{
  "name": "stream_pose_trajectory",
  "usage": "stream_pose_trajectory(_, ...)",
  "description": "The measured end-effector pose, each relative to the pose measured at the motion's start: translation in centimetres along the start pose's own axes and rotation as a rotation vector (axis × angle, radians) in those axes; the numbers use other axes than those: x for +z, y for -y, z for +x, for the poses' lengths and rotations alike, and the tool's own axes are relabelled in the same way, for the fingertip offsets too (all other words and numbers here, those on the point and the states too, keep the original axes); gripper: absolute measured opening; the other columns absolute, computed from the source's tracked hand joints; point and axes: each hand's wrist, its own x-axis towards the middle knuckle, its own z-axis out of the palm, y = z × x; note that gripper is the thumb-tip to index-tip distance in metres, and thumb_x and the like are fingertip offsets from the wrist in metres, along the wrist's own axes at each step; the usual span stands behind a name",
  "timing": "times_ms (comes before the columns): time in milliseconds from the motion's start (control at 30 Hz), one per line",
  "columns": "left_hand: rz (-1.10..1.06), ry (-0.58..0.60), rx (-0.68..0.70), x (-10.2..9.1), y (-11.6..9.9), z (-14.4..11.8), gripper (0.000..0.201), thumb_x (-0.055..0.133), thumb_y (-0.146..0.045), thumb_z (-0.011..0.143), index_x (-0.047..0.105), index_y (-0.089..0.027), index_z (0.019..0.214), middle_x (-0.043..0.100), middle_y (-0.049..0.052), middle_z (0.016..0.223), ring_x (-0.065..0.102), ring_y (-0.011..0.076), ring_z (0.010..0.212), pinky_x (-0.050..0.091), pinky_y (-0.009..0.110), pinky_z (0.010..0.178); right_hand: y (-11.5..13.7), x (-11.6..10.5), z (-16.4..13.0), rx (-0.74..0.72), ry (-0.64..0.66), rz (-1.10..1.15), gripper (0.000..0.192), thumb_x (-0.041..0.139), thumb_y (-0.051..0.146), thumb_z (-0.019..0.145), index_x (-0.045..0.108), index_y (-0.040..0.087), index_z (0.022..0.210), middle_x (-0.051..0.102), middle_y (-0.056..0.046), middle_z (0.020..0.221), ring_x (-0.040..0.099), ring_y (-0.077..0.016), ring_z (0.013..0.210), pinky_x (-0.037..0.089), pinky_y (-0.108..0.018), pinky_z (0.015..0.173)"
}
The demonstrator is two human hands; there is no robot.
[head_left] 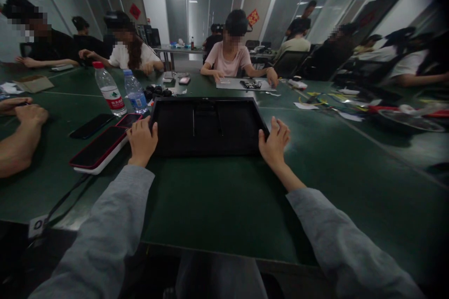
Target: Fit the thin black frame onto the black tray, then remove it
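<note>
Hands (142, 140) (both (273, 142)) grip black tray (206, 124) sides.

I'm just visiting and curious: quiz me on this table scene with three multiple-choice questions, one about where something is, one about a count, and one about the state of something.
1. Where do the two water bottles stand, seen from the person wearing the camera?
A. Right of the black tray
B. Beyond and left of the black tray
C. Inside the black tray

2. How many water bottles stand there?
A. One
B. Two
C. Four

3. How do the person's hands meet the tray?
A. One on each side edge
B. Both on one side
C. Both away from it

Answers:
1 B: the red-capped bottle and the blue-capped bottle stand past the left far corner of the black tray.
2 B: only those two show.
3 A: the left hand is on the left edge and the right hand on the right edge.
</note>
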Motion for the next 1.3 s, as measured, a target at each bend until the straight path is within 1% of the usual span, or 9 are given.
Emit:
stream_pose_trajectory(167, -0.090, 0.203, 0.300, 1.3, -2.7, -1.1, 0.063, 0.043, -0.048, 0.106, 0.047, -0.017, 0.161, 0.051, 0.020, 0.163, 0.042, 0.0380, 0.151, 0.024, 0.056, 0.126, 5.0, 0.6, -1.6, -0.183, 0.165, -0.033, 0.075, 0.036, 0.053, 0.108, 0.017, 0.024, 0.174, 0.031, -0.019, 0.171, 0.027, -0.0407, 0.159, 0.026, -0.065, 0.126)
stream_pose_trajectory(367, -0.087, 0.267, 0.288, 2.3, -2.7, -1.2, 0.072, 0.053, -0.053, 0.102, 0.044, -0.017, 0.163, 0.042, 0.022, 0.169, 0.035, 0.0415, 0.156, 0.018, 0.060, 0.129, 6.1, 2.1, -2.1, -0.218, 0.278, -0.050, 0.079, 0.041, 0.059, 0.106, 0.022, 0.021, 0.173, 0.035, -0.022, 0.168, 0.033, -0.0418, 0.154, 0.029, -0.062, 0.124)
stream_pose_trajectory(500, -0.061, 0.231, 0.289, 1.7, -2.7, -1.2, 0.063, 0.051, -0.050, 0.104, 0.050, -0.019, 0.159, 0.048, 0.021, 0.165, 0.039, 0.0395, 0.153, 0.020, 0.062, 0.128, 5.7, 2.2, -2.2, -0.239, 0.260, -0.028, 0.076, 0.043, 0.056, 0.106, 0.025, 0.022, 0.172, 0.040, -0.022, 0.163, 0.037, -0.0409, 0.150, 0.034, -0.062, 0.120)
stream_pose_trajectory(633, -0.069, 0.075, 0.172, 1.3, -0.8, -0.2, 0.056, 0.051, -0.042, 0.103, 0.056, -0.016, 0.153, 0.053, 0.022, 0.161, 0.039, 0.0411, 0.153, 0.023, 0.064, 0.128, 5.5, 2.1, -2.0, -0.212, 0.224, -0.037, 0.070, 0.040, 0.051, 0.107, 0.029, 0.020, 0.169, 0.043, -0.021, 0.159, 0.039, -0.0376, 0.147, 0.036, -0.061, 0.117)
stream_pose_trajectory(767, -0.295, 0.012, -0.128, 2.4, 3.3, 1.9, 0.059, 0.069, -0.038, 0.093, 0.061, -0.015, 0.146, 0.058, 0.024, 0.155, 0.049, 0.0409, 0.149, 0.037, 0.059, 0.124, 2.9, 1.5, -0.7, -0.074, 0.134, -0.072, 0.066, 0.044, 0.045, 0.105, 0.036, 0.016, 0.165, 0.042, -0.024, 0.159, 0.037, -0.0399, 0.148, 0.035, -0.064, 0.117)
stream_pose_trajectory(900, -0.733, 0.147, -0.355, 3.7, 5.6, 3.1, 0.045, 0.076, -0.030, 0.088, 0.070, -0.014, 0.129, 0.073, 0.019, 0.135, 0.068, 0.0326, 0.130, 0.050, 0.049, 0.116, -2.3, 1.4, 0.9, 0.168, 0.086, -0.025, 0.074, 0.056, 0.042, 0.098, 0.040, 0.008, 0.162, 0.049, -0.030, 0.153, 0.044, -0.0439, 0.144, 0.038, -0.069, 0.115)
stream_pose_trajectory(1000, -0.855, 0.161, -0.394, 3.9, 5.7, 3.0, 0.036, 0.076, -0.028, 0.087, 0.073, -0.014, 0.120, 0.077, 0.016, 0.128, 0.070, 0.0306, 0.127, 0.051, 0.047, 0.115, -5.1, 1.9, 1.8, 0.307, 0.228, 0.175, 0.070, 0.057, 0.039, 0.095, 0.048, 0.008, 0.158, 0.064, -0.025, 0.139, 0.060, -0.0388, 0.132, 0.046, -0.061, 0.115)
stream_pose_trajectory(1167, -0.824, 0.101, -0.398, 3.7, 5.5, 2.6, 0.028, 0.076, -0.028, 0.086, 0.072, -0.014, 0.110, 0.078, 0.014, 0.117, 0.072, 0.0282, 0.121, 0.052, 0.045, 0.114, -5.8, 2.5, 2.5, 0.283, 0.273, 0.353, 0.059, 0.057, 0.036, 0.092, 0.064, 0.014, 0.146, 0.066, -0.019, 0.144, 0.059, -0.0341, 0.140, 0.040, -0.054, 0.125)
stream_pose_trajectory(1300, -0.766, 0.067, -0.429, 3.4, 5.8, 2.7, 0.018, 0.074, -0.033, 0.087, 0.067, -0.017, 0.093, 0.077, 0.011, 0.101, 0.072, 0.0273, 0.109, 0.052, 0.044, 0.108, -6.6, -0.2, 2.0, 0.386, 0.399, 0.554, 0.066, 0.068, 0.043, 0.085, 0.062, 0.019, 0.146, 0.078, -0.012, 0.107, 0.075, -0.0328, 0.108, 0.058, -0.058, 0.104)
